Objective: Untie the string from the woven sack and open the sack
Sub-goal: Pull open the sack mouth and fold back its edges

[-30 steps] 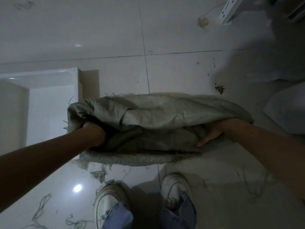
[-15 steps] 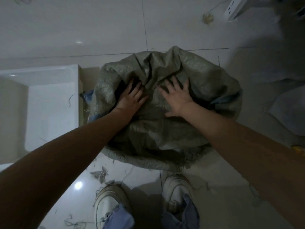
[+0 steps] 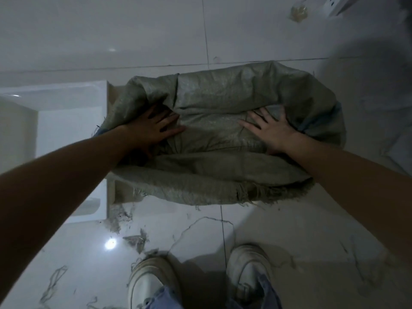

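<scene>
One sack [image 3: 223,103], mouth open, on the floor [image 3: 289,230]; left hand [image 3: 153,128] and right hand [image 3: 270,128] press flat inside, fingers spread. Two shoes [image 3: 151,284] below; a white box [image 3: 66,121], perhaps, at left.

Dim, greyish light; one overhead lamp glares off the glossy floor [image 3: 66,253] by my left shoe [image 3: 151,284]. My forearms blur darkly; wide-angle edges bend.

Floor [image 3: 278,36] beyond the woven sack [image 3: 223,97] lies open. A white box [image 3: 66,121] touches the sack's left side, blocking passage there. Fibre scraps [image 3: 136,239] and shoes [image 3: 151,284] occupy the near floor.
</scene>
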The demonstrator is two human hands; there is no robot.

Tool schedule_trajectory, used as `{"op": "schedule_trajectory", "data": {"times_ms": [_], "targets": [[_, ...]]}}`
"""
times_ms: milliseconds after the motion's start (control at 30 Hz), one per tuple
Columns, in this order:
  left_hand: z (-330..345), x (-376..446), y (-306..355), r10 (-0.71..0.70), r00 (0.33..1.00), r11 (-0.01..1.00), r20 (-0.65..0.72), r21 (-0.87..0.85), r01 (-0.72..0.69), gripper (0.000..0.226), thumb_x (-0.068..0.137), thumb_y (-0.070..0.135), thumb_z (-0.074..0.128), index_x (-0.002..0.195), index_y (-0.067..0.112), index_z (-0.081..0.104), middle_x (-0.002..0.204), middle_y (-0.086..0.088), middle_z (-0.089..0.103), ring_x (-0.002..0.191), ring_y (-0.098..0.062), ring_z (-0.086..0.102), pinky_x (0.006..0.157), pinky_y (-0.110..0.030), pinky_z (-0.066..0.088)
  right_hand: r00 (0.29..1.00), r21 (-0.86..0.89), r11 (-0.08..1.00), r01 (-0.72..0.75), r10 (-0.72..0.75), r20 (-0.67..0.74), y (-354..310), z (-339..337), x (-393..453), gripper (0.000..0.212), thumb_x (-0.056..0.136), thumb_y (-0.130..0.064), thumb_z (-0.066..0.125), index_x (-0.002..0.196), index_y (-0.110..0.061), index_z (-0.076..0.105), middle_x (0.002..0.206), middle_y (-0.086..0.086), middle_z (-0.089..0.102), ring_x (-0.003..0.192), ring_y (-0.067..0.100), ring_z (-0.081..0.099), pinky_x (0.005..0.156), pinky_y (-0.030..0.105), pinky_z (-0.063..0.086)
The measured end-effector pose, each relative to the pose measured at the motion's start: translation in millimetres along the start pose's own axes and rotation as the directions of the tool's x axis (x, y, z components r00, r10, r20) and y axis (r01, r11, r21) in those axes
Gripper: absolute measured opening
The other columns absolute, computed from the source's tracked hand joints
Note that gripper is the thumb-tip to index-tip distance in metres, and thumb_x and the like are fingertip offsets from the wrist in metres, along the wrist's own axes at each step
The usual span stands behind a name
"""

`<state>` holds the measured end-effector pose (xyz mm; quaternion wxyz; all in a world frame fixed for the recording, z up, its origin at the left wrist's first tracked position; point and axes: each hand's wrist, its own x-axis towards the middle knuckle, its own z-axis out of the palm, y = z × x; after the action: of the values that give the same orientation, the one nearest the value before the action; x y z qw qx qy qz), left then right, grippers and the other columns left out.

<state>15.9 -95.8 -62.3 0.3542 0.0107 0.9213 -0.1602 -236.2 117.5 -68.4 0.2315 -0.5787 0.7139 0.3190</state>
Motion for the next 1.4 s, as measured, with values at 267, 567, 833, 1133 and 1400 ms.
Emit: {"op": "schedule_trajectory", "data": {"times_ms": [267,567,833,1133,1400], "targets": [[16.0,-17.0,-9.3,-0.008,0.999,0.998,0.039,-0.056,0.011,0.112,0.084,0.055,0.054,0.132,0.028,-0.044,0.159,-0.014,-0.019,0.147,-0.035,-0.012,0.119,-0.050,-0.003,1.000,0.027,1.000,-0.014,0.014,0.000,21.4,9.4,-4.2,0.115,0.076,-0.055,0.065,0.145,-0.032,-0.024,0.159,0.002,-0.021,0.147,0.030,-0.011,0.111,0.066,0.008],[-82.9,-4.1,54.4,-0.216,0.973,0.842,0.086,-0.488,0.230,0.056,0.095,0.035,0.039,0.146,0.014,0.028,0.149,-0.016,0.033,0.136,-0.035,0.035,0.108,-0.048,0.034,0.940,0.381,0.907,0.177,-0.042,-0.338,-33.2,-50.6,-43.9,0.031,0.091,-0.028,0.049,0.118,-0.021,0.063,0.112,0.008,0.069,0.102,0.027,0.063,0.083,0.032,0.049],[-60.0,13.4,91.1,-0.198,0.930,0.539,0.310,-0.758,0.368,0.113,0.070,0.074,0.054,0.150,0.031,-0.014,0.157,-0.008,-0.027,0.145,-0.043,-0.016,0.112,-0.065,0.003,0.898,0.543,0.733,0.410,-0.429,-0.100,-83.9,-3.1,-80.7,0.058,0.083,-0.047,0.058,0.136,-0.031,0.042,0.124,0.002,0.063,0.108,0.021,0.061,0.088,0.031,0.050],[-46.2,12.7,95.4,-0.220,0.948,0.619,0.228,-0.719,0.316,0.134,0.063,0.063,0.070,0.148,0.021,-0.025,0.158,-0.016,-0.018,0.144,-0.046,-0.011,0.111,-0.065,0.008,0.884,0.758,0.621,0.202,-0.449,0.133,-96.0,10.5,-95.0,0.033,0.094,-0.044,0.045,0.103,-0.019,0.064,0.095,0.001,0.065,0.093,0.019,0.061,0.091,0.037,0.049],[-71.9,5.0,130.8,-0.386,0.892,0.694,0.235,-0.563,0.448,0.115,0.075,0.072,0.049,0.150,0.016,-0.017,0.159,-0.018,-0.017,0.145,-0.044,-0.012,0.111,-0.067,0.002,0.996,0.334,0.940,0.073,-0.051,-0.075,-95.3,16.0,-56.3,0.126,0.063,-0.062,0.071,0.149,-0.026,-0.015,0.158,0.009,-0.020,0.145,0.032,-0.020,0.107,0.071,0.001]]}}
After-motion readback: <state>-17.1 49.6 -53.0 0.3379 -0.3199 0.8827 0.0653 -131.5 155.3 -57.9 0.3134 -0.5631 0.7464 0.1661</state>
